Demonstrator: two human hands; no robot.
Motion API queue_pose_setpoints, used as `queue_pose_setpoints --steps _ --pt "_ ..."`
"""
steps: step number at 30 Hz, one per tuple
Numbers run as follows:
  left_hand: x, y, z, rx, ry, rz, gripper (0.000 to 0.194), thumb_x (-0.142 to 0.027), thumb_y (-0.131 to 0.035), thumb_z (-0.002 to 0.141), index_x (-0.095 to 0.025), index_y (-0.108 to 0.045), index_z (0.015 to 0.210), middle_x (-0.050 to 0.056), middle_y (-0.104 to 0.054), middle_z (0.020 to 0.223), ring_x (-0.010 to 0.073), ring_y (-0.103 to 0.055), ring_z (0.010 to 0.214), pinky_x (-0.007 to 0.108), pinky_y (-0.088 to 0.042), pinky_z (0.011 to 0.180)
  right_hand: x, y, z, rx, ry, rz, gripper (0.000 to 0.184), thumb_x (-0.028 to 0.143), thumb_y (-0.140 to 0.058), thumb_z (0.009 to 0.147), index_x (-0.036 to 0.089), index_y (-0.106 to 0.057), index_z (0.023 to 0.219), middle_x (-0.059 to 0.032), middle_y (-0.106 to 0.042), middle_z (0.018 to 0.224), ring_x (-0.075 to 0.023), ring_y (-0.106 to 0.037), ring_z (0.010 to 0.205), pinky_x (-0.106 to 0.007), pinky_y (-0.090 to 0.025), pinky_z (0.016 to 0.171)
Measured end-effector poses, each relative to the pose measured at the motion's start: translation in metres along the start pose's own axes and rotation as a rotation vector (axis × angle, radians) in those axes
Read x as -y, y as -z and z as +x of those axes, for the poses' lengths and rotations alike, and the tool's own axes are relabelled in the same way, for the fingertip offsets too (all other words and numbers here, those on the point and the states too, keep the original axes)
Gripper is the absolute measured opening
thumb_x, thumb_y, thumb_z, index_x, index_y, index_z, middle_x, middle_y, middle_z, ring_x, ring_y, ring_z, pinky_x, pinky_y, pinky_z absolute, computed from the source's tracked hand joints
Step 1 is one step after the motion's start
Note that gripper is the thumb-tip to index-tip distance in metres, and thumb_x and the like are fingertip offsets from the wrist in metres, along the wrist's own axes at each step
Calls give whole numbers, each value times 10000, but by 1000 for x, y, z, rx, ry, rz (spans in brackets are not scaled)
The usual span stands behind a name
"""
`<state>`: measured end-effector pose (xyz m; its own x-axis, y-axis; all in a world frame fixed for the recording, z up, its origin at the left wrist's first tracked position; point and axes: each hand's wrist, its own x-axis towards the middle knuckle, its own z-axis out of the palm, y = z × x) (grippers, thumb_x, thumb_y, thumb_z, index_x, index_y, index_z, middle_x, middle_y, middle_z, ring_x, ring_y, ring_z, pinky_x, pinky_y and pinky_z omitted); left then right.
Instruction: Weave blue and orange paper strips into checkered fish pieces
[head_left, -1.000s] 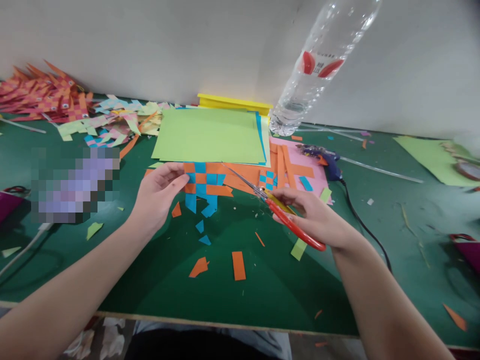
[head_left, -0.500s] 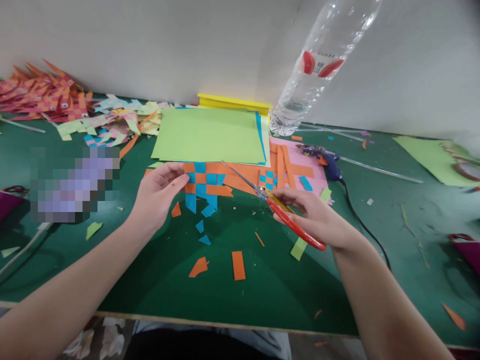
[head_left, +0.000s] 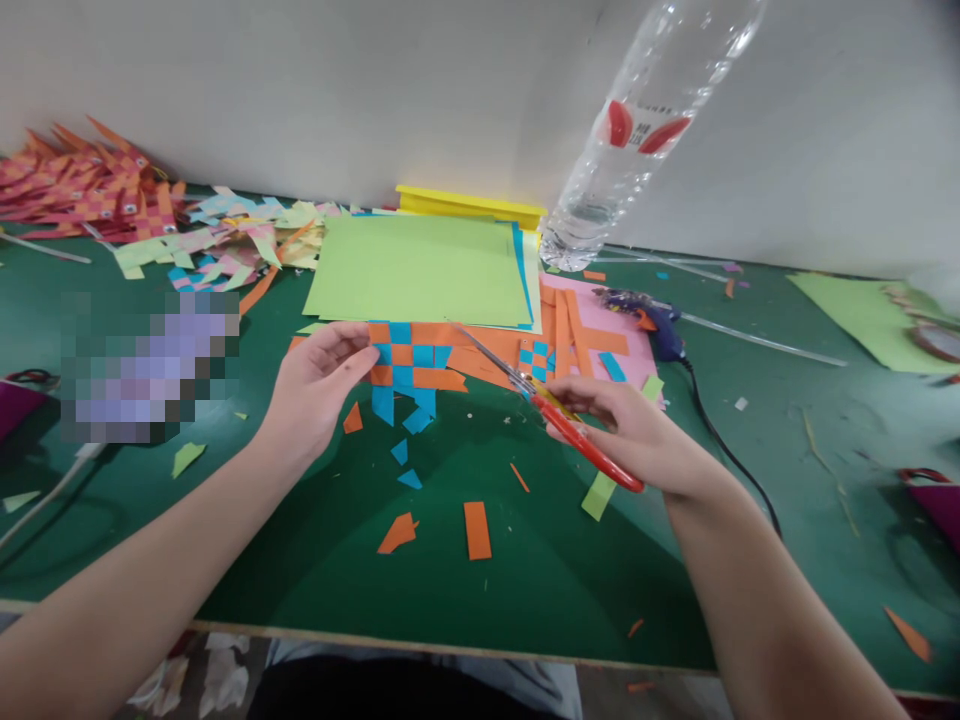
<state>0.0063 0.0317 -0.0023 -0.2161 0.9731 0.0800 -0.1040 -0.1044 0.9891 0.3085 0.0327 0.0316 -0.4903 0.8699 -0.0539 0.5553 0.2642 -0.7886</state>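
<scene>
Between the thumb and fingers of my left hand (head_left: 324, 385) is the left edge of a woven paper piece (head_left: 403, 355), a check of orange and blue strips. Loose strip ends hang from its lower side and stick out to the right. My right hand (head_left: 611, 425) is closed round the red-handled scissors (head_left: 577, 440). Their blades point up and left, with the tips close to the woven piece's upper right strip; whether they touch it I cannot tell. Blue scraps (head_left: 409, 479) and an orange paper rectangle (head_left: 478, 531) lie on the green table below.
Behind my hands lies a stack of green sheets (head_left: 424, 270). A plastic bottle (head_left: 619, 150) leans at the wall, and a glue gun (head_left: 660, 325) with a black cord lies right. Finished-looking woven paper pieces (head_left: 97, 190) are heaped at the far left.
The scissor handles have moved slightly up and to the left, and look a little closer together. My left hand and the woven piece have hardly moved.
</scene>
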Motion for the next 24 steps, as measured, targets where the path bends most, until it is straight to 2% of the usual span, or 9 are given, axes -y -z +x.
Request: queue_pose_setpoints --steps 4,8,12,16,19,24 --pt "-1 -1 0 6 4 -20 151 -213 -729 740 -190 -680 881 8 -670 840 135 -631 752 257 -529 705 1 -1 0 -19 -12 -15 335 448 -591 820 215 -679 1045 -72 -720 1029 -226 -675 935 -387 -547 831" --pt "-4 -1 -1 15 1 -38 149 -209 -723 741 -192 -682 883 7 -673 840 137 -634 752 253 -527 681 -1 -3 1 -72 -22 -25 338 421 -615 803 203 -645 1059 -75 -714 981 -231 -677 898 -385 -549 785" --pt "-4 -2 -1 -25 17 -24 190 -215 -729 733 -185 -668 910 13 -672 868 145 -635 766 266 -525 684 -3 -4 4 -164 2 5 299 379 -613 796 208 -628 1042 -76 -699 1002 -233 -668 896 -398 -535 804" --pt "-2 -1 0 -53 41 -5 227 -226 -742 720 -172 -656 923 24 -669 876 149 -635 779 269 -527 686 -6 -3 4 -187 27 73 305 379 -588 802 211 -591 1057 -85 -678 1024 -237 -660 909 -393 -541 793" --pt "-3 -1 1 -67 72 -6 264 -230 -763 698 -166 -653 929 26 -666 893 148 -640 787 271 -539 696 -5 -4 0 -134 24 53 362 375 -580 816 212 -518 1133 -103 -633 1112 -248 -636 1007 -412 -529 871" --pt "-6 -5 1 -77 97 -64 303 -233 -794 667 -164 -644 921 20 -668 900 152 -656 788 300 -569 731 7 -6 -8 61 22 -106 432 411 -539 841 214 -455 1216 -127 -577 1228 -272 -586 1113 -447 -512 931"
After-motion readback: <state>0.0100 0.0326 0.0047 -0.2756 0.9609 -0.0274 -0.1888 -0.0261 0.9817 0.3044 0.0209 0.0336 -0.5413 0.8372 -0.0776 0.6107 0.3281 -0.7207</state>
